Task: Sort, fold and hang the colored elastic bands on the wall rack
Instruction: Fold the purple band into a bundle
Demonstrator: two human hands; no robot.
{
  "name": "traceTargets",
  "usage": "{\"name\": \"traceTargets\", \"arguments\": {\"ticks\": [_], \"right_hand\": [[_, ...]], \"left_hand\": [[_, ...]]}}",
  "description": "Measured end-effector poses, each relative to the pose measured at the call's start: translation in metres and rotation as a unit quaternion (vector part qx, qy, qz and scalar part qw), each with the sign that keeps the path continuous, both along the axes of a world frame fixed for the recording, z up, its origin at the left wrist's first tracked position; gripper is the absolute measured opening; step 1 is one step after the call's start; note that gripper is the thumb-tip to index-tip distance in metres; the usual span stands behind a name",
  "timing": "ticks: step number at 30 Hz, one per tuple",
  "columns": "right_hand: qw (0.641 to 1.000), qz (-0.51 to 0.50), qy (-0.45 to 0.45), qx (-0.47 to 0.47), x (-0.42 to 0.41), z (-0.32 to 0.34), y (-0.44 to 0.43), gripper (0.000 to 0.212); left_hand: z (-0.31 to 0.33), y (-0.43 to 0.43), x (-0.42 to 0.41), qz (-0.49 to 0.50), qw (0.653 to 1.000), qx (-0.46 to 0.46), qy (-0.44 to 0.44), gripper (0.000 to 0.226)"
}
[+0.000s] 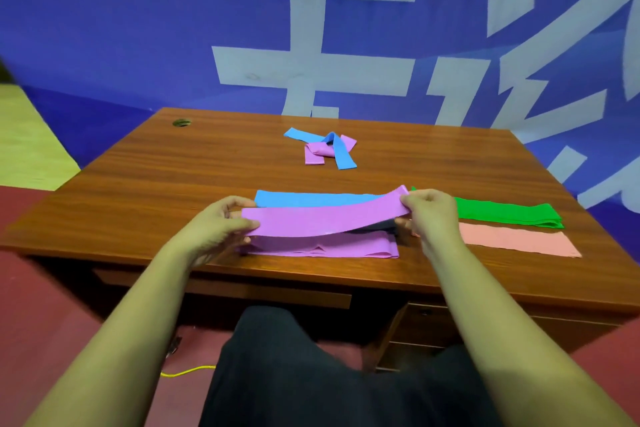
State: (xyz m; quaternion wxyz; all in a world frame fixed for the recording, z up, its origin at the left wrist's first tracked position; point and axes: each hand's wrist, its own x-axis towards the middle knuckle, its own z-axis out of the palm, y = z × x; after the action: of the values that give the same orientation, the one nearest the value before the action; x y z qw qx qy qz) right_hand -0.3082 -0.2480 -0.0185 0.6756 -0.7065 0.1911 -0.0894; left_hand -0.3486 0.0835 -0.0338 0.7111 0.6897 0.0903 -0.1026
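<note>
Holding a purple band [322, 218] by its two ends, I have it lifted just above the worktop [156, 184], its span bowed slightly upward; my left hand [214, 222] pinches the left end, thumb on top and fingers curled beneath; my right hand [433, 215] pinches the right end between thumb and curled fingers. Directly under the band, near the front edge, lie flat purple bands [329, 248], laid out lengthwise; a dark strip shows between them and the lifted one near my right hand, and I cannot tell whether it is a band or shadow. Just behind lies a flat blue band [311, 199], parallel to the purple ones; to the right of my right hand a green band [505, 215] lies flat, and a pink band [516, 241] lies just in front of it, both side by side and parallel. Farther back, near the middle, sits a loose tangle of blue and purple bands [325, 149], well apart from the sorted ones; a round cable hole [181, 122] marks the far left corner. Behind stands a blue wall [121, 28] with large white characters; below, my dark trousers [311, 374], red floor [41, 288] and a yellow cable [187, 372] show.
</note>
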Motion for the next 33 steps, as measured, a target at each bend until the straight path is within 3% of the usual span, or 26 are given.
{"name": "traceTargets", "arguments": {"ticks": [5,8,14,24,27,30,33], "right_hand": [[0.996,-0.002,0.038,-0.080,-0.010,-0.029,0.001,0.010],[0.985,0.010,0.041,-0.168,-0.015,-0.040,0.004,0.006],[0.956,0.026,0.028,-0.290,-0.025,-0.054,0.012,0.010],[0.929,0.005,0.025,-0.369,-0.025,-0.067,0.019,0.008],[0.909,0.029,0.069,-0.410,-0.024,-0.064,0.022,0.017],[0.893,0.038,0.129,-0.429,-0.020,-0.059,0.023,0.023],[0.894,0.052,0.162,-0.414,-0.013,-0.057,0.023,0.022]], "left_hand": [[-0.014,0.007,-0.002,0.089,0.990,0.107,0.003,0.024],[-0.023,0.005,0.000,0.093,0.975,0.200,-0.007,0.025],[-0.031,-0.003,-0.004,0.098,0.912,0.395,-0.049,0.021],[-0.047,-0.001,-0.001,0.138,0.890,0.430,-0.059,0.028],[-0.044,-0.001,0.003,0.128,0.876,0.465,-0.001,0.032],[-0.033,-0.004,0.005,0.103,0.870,0.479,0.043,0.022],[-0.027,-0.004,0.009,0.075,0.871,0.481,0.067,0.027]]}}
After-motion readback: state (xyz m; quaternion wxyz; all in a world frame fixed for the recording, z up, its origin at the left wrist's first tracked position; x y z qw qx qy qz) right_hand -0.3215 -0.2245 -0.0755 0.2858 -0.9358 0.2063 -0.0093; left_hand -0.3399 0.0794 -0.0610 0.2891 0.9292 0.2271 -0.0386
